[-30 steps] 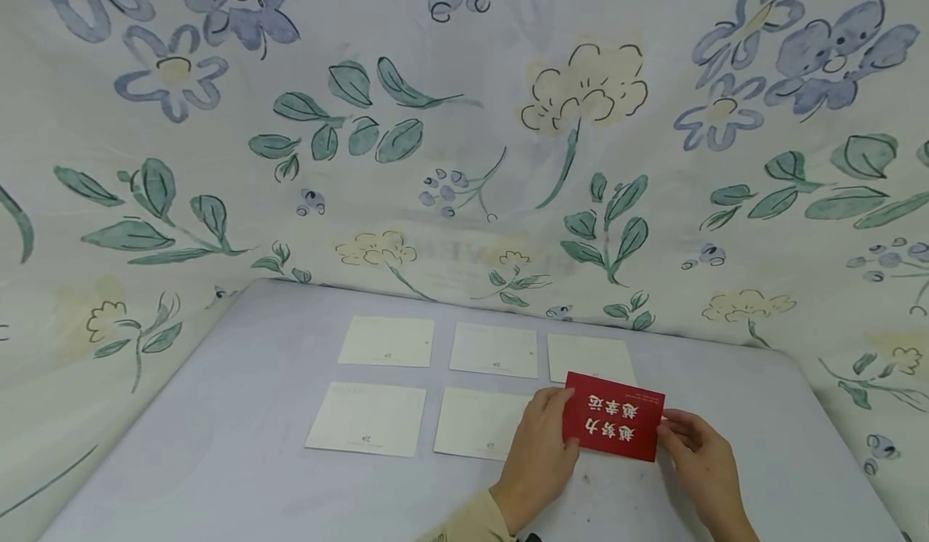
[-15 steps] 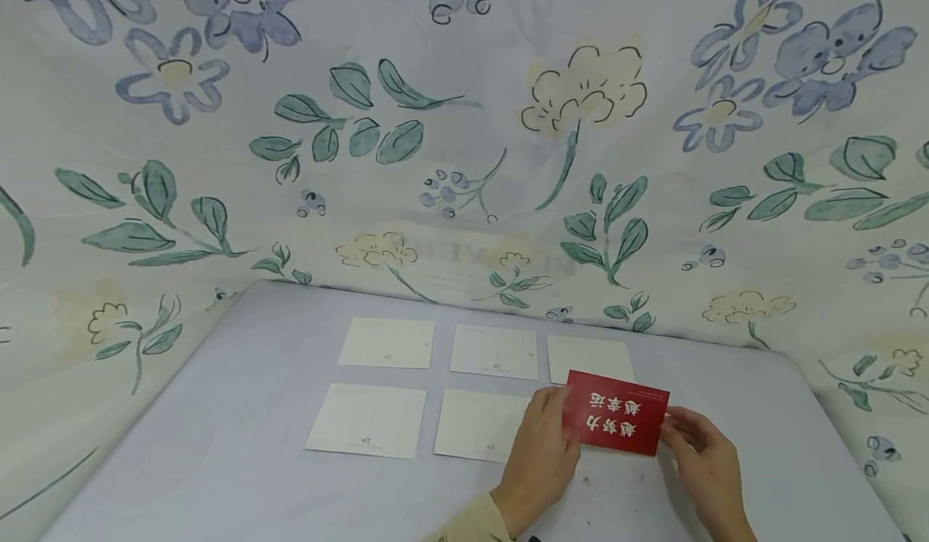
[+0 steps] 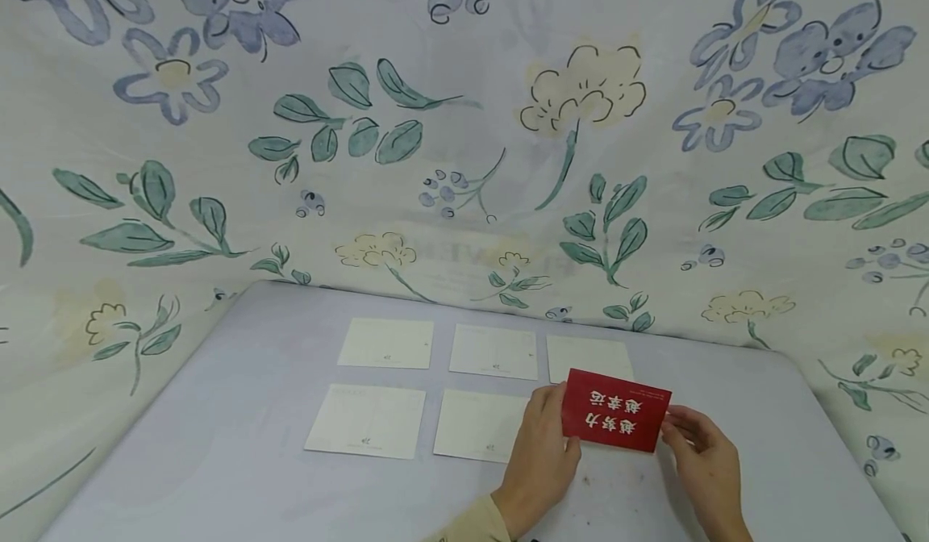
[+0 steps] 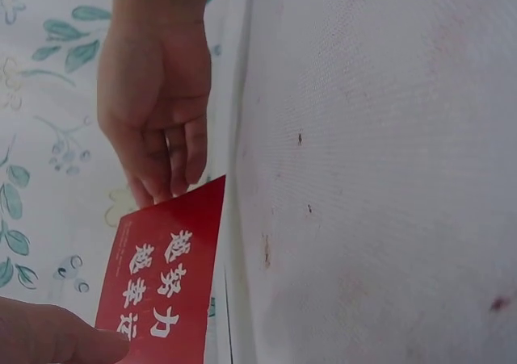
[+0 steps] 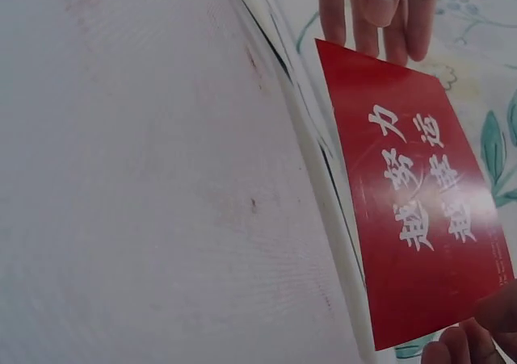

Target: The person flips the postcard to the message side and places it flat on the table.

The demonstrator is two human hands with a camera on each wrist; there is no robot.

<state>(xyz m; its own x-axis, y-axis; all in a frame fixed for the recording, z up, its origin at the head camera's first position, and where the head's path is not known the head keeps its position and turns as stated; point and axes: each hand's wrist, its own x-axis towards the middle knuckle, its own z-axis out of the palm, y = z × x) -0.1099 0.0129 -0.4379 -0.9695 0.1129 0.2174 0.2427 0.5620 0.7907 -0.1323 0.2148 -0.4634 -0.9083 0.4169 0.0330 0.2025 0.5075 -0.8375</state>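
Note:
A red card (image 3: 617, 410) with white characters, upside down in the head view, is held tilted above the table. My right hand (image 3: 704, 465) pinches its right edge; the right wrist view has the thumb (image 5: 499, 309) on the front and curled fingers behind. At the card's left edge is my left hand (image 3: 539, 453). In the right wrist view the left fingers (image 5: 396, 33) extend behind that edge, and the left thumb tip stays off the card. The left wrist view shows the left thumb (image 4: 60, 336) overlapping the card's corner.
Several white cards lie in two rows on the pale table (image 3: 239, 413). One back-row card (image 3: 589, 355) is just behind the red card, and a front-row card (image 3: 475, 421) is partly covered by my left hand. A floral cloth (image 3: 464, 163) hangs behind.
The red card has risen slightly and shifted a little right, its lower right corner lifting most. My right hand moved slightly with it; the left hand and the white cards stay nearly in place.

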